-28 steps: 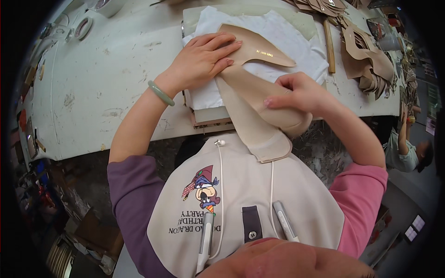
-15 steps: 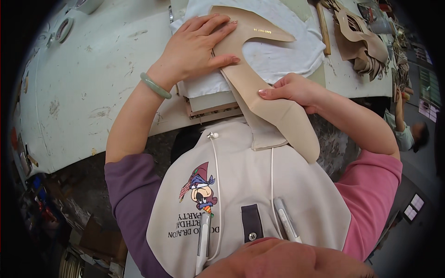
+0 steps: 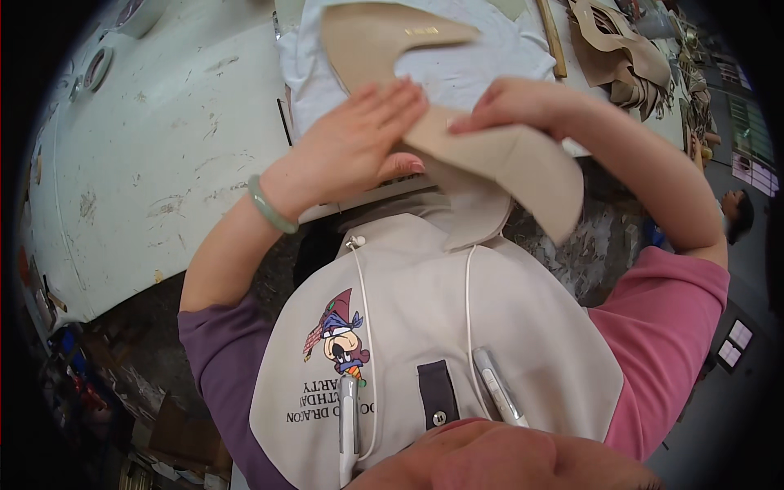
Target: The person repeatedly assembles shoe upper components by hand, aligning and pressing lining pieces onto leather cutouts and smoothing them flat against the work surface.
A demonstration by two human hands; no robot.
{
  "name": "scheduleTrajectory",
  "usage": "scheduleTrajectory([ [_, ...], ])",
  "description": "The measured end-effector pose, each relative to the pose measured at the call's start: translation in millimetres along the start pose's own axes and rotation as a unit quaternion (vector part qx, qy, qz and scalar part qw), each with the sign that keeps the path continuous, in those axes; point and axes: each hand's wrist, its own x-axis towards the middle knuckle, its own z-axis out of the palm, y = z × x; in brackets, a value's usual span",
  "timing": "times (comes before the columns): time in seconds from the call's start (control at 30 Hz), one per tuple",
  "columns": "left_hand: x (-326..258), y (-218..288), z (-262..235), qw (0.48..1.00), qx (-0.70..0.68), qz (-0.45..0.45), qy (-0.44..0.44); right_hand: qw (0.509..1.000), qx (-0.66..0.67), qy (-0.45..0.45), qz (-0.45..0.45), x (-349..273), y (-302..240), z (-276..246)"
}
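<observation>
A beige, leather-like curved piece (image 3: 535,167) stretches from a white cloth (image 3: 502,65) on the table past the near edge toward my apron. Its far end is hook-shaped, with a small line of gold print. My left hand (image 3: 363,135), fingers stretched out, lies on the left side of its middle. My right hand (image 3: 523,106), slightly smeared by motion, pinches the piece between thumb and fingers and lifts its near part, which is bent to the right. Under that part hangs another beige layer (image 3: 469,208); whether the two are joined I cannot tell.
The worn white table (image 3: 171,155) reaches far left, with a tape roll (image 3: 99,69) on it. A thin black stick (image 3: 284,122) lies beside the cloth. At the right are a wooden rod (image 3: 551,37) and a pile of beige cut pieces (image 3: 625,57). Another person (image 3: 739,216) is beyond.
My left hand has slid nearer along the piece, off its far end. My right hand has moved up, and the near part has swung up and to the right.
</observation>
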Motion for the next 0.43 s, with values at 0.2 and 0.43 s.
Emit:
scheduleTrajectory([
  [0.2,20,-8,1,0.982,0.143,-0.100,0.066,0.986,0.143,-0.054,-0.066,8,16,-56],
  [0.43,26,-3,5,0.978,0.164,-0.102,0.080,0.997,0.016,0.020,-0.074,8,28,-56],
])
